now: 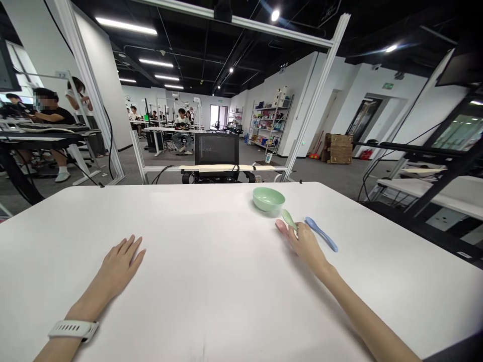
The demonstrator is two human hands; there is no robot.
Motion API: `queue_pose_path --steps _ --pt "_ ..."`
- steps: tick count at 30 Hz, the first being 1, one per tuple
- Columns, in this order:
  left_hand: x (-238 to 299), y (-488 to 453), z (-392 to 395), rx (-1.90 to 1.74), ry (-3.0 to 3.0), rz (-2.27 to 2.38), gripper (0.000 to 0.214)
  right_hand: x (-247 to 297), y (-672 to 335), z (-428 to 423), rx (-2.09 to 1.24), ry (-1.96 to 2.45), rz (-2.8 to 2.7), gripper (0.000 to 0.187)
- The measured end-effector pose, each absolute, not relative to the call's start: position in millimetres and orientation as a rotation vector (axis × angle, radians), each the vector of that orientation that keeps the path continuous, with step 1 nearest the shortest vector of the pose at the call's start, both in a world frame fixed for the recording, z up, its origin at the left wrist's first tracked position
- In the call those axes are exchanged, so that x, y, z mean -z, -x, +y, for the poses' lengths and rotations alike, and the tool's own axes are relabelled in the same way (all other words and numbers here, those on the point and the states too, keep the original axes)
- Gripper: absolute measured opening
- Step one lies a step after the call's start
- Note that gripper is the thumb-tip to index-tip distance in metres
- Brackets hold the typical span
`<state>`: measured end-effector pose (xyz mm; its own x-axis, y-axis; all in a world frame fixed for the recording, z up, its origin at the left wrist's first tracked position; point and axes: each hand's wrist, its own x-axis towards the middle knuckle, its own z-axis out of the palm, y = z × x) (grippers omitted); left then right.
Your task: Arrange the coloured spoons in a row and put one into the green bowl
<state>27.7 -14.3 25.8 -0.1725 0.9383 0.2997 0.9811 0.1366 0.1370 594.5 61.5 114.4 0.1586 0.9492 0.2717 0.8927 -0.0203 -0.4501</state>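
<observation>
My right hand (307, 246) is at the right of the white table, its fingers closed at the handle of a light green spoon (288, 218). A pink spoon (281, 227) lies just left of the fingertips, its handle hidden under the hand. On the other side of that hand, a blue spoon (322, 235) rests on the table, apart from it. Beyond the spoons stands a green bowl (268, 199). Far to the left, my left hand (118, 264) lies flat on the tabletop with fingers spread and nothing in it; a pale watch strap circles the wrist.
The white table (188, 281) spans the foreground, with a metal frame (315, 95) rising behind its far edge. A black office chair (216, 150) stands past the edge. People sit at desks in the background, and a shelf (272, 120) holds assorted goods.
</observation>
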Motion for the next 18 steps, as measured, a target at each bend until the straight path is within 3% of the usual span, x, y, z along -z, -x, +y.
queue_pose_path --steps 6,11,18 --pt "-23.9 -26.2 -14.5 0.49 1.92 -2.233 0.078 -113.1 -534.8 48.2 -0.143 1.795 -2.045 0.024" --pt "-25.7 -27.5 -13.3 0.479 1.932 -2.197 0.077 -109.9 -489.4 37.4 -0.199 1.919 -2.127 0.03" --pt "-27.9 -28.8 -12.8 0.426 1.933 -2.235 0.08 -117.7 -474.5 33.0 -0.09 2.069 -2.187 0.025"
